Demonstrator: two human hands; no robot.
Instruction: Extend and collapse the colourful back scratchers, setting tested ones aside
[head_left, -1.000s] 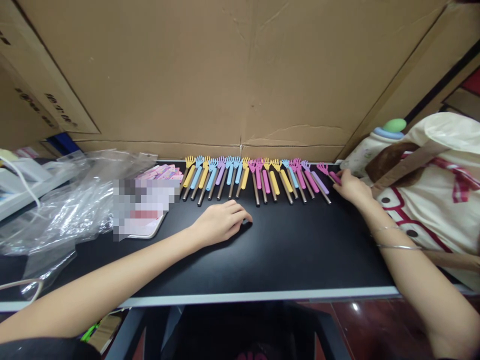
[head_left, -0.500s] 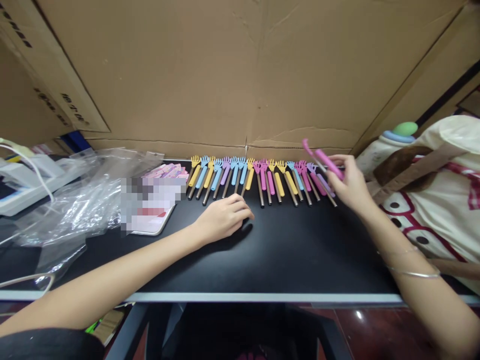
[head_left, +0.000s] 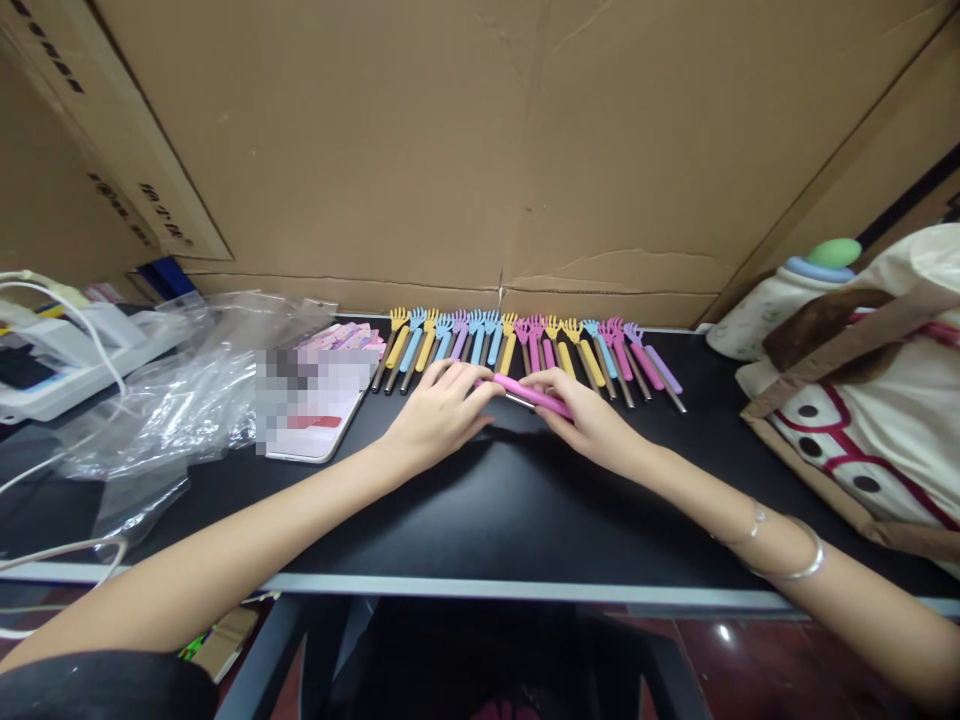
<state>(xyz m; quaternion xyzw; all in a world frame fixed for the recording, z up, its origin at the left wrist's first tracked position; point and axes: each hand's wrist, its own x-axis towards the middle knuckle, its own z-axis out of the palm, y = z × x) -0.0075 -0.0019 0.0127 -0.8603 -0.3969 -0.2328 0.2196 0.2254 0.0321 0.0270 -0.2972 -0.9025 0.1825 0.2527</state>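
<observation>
A pink back scratcher (head_left: 541, 398) with a metal rod is held level between both hands, low over the black desk. My right hand (head_left: 585, 418) is closed around its handle. At the other end, the fingers of my left hand (head_left: 444, 412) close over the claw head and hide most of it. Behind the hands, a row of back scratchers (head_left: 587, 362) in yellow, blue, purple and pink lies along the back of the desk, claws toward the cardboard. My left hand covers the lower ends of some in the row.
To the left lie clear plastic bags (head_left: 217, 390), a phone (head_left: 322, 420) with a blurred screen, pink printed packets (head_left: 345, 338), and a white power strip (head_left: 90, 360) with cables. A cloth bag (head_left: 885, 400) and a bottle (head_left: 765, 310) stand right. A cardboard wall (head_left: 450, 150) closes the back.
My right hand has brought the pink back scratcher from the right end of the row to the middle. My left hand has moved slightly up and taken hold of its claw end.
</observation>
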